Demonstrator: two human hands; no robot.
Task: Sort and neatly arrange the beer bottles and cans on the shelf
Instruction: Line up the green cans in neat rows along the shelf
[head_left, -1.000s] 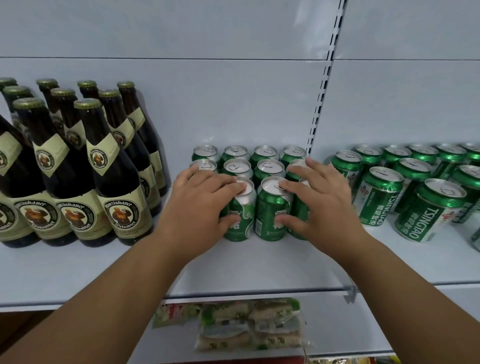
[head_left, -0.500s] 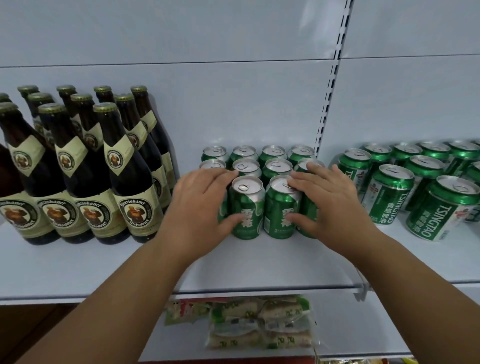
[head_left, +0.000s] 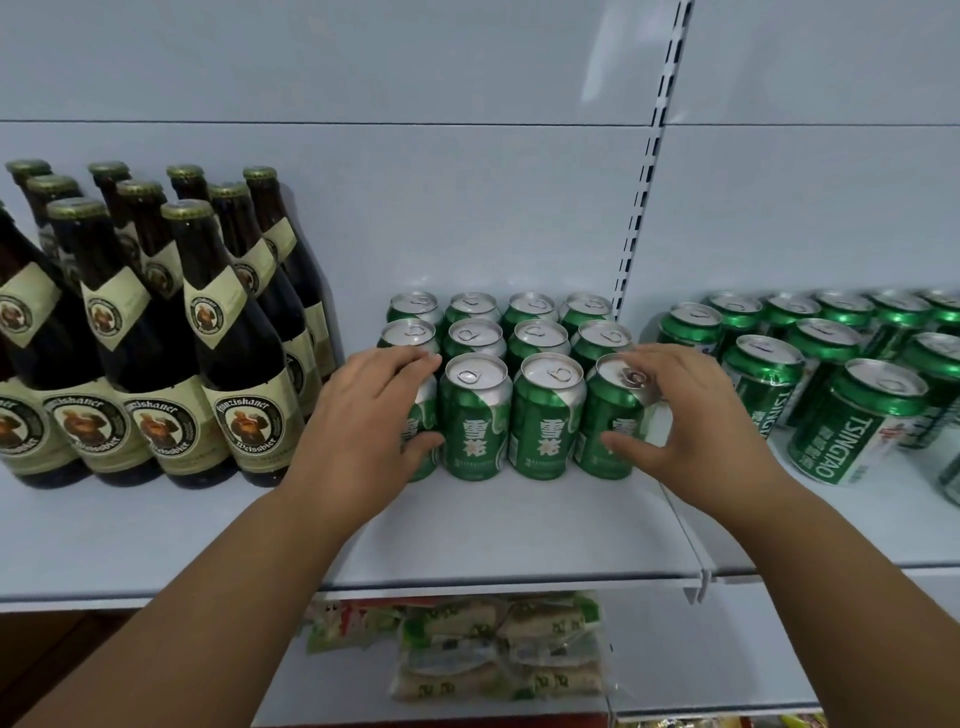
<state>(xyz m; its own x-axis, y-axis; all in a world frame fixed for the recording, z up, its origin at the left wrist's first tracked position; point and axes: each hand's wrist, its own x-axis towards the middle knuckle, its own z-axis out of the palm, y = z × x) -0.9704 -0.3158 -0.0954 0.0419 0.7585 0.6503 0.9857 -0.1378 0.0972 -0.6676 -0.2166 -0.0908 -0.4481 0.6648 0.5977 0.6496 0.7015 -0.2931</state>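
A block of green Snow beer cans (head_left: 543, 415) stands in three tidy rows at the middle of the white shelf (head_left: 493, 525). My left hand (head_left: 363, 421) wraps the front-left can (head_left: 423, 431), thumb on its front. My right hand (head_left: 685, 415) cups the front-right can (head_left: 610, 415), fingers over its lid, thumb on its label. Dark Franziskaner bottles (head_left: 156, 332) stand grouped at the left. Green Tsingtao cans (head_left: 852, 415) crowd the right bay.
A slotted upright (head_left: 644, 171) divides the two shelf bays behind the cans. On the lower shelf lie plastic snack packets (head_left: 493, 649). A strip of bare shelf runs along the front edge in front of the cans.
Both hands have spread apart from the middle cans to the outer ends of the front row. The two middle front cans now show fully. The view has shifted closer.
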